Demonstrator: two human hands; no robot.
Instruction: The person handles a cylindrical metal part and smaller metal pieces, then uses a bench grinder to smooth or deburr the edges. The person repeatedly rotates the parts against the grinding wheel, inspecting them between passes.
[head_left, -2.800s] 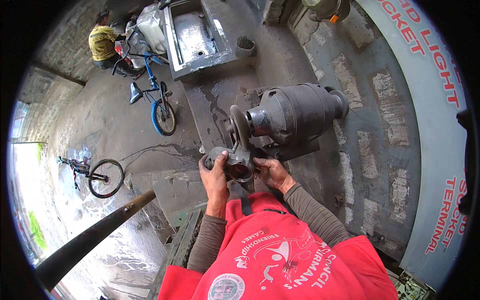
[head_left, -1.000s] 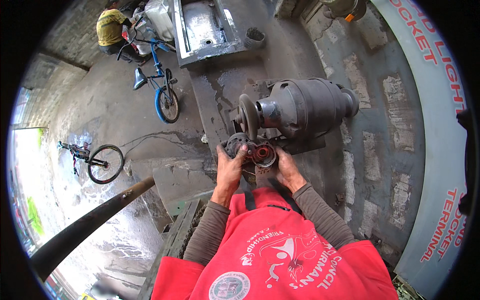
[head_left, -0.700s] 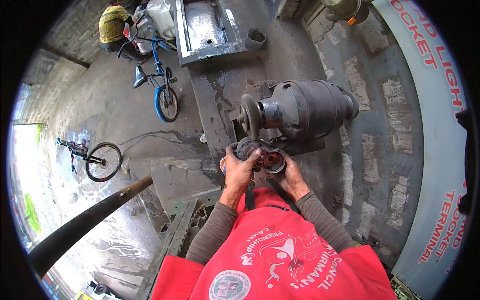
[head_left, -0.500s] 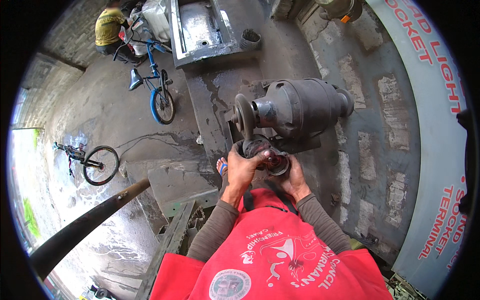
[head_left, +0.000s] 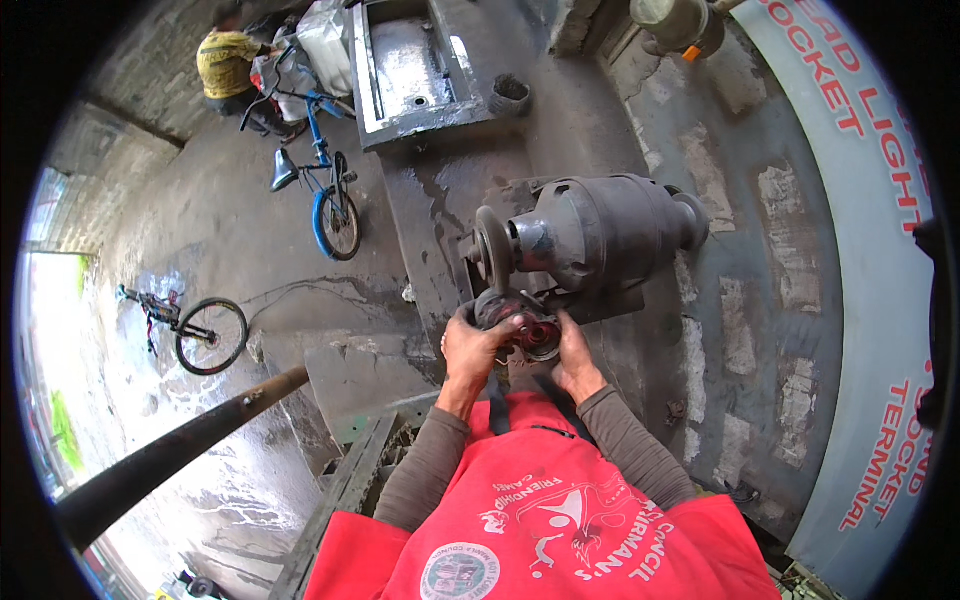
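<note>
Between my hands is a dark, rounded metal part (head_left: 512, 308) with a reddish, ring-shaped opening facing up; its exact kind does not show. My left hand (head_left: 474, 345) is closed round its left side, with the thumb laid across the top. Against its right side my right hand (head_left: 575, 352) is curled, most of its fingers hidden beneath. Just beyond the part stands the round wheel (head_left: 492, 248) of a grey bench grinder or polishing motor (head_left: 610, 230). The far edge of the part lies at the wheel's near edge; whether they touch I cannot tell.
A dark pole (head_left: 190, 450) slants in from the lower left. Beyond the motor lie a rectangular metal basin (head_left: 410, 70) and a small dark bucket (head_left: 508, 95). A blue bicycle (head_left: 322, 170), another bicycle (head_left: 205, 335) and a crouching person (head_left: 228, 65) are at left. A lettered signboard (head_left: 870, 300) curves along the right.
The metal part and both hands have shifted slightly left relative to the motor, bringing the part under the wheel. My view has moved a little. Both hands keep their hold.
</note>
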